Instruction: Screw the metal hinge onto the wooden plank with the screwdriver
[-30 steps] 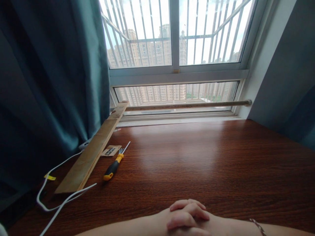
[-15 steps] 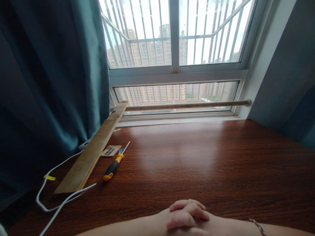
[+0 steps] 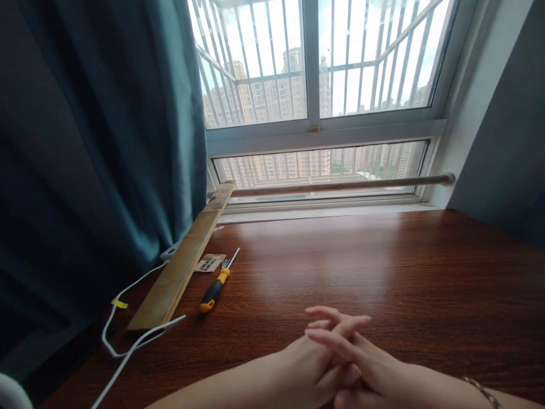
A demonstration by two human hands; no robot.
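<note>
Both hands in view, low and front. Left hand [image 3: 309,355] and right hand [image 3: 378,363] laced together, fingers loosely crossed and mostly straight, no object in either. Thumb area is partly hidden low down, so can't tell how firmly the palms meet.

Step in hand, as I read it: hands clasped, at rest. Done well, that means slack fingers, loose wrists, forearms low (bracelet [image 3: 483,391] on the right wrist, nothing near to snag it).

Nearest tool is the screwdriver [image 3: 215,291]: on the table [image 3: 383,267], ahead and to the left of the hands, apart from both, shaft pointing toward the window [image 3: 268,99]. Left hand is the closer one. Thick black-and-yellow handle faces the person, so that looks like the sound place to hold it; I'd keep fingers off the thin metal bits at the collar (too small to make out properly).

Watch the white cable [image 3: 118,370]: loops left of the left forearm, free end near the handle. Wooden board [image 3: 183,261] and card [image 3: 210,263] sit just beyond.
</note>
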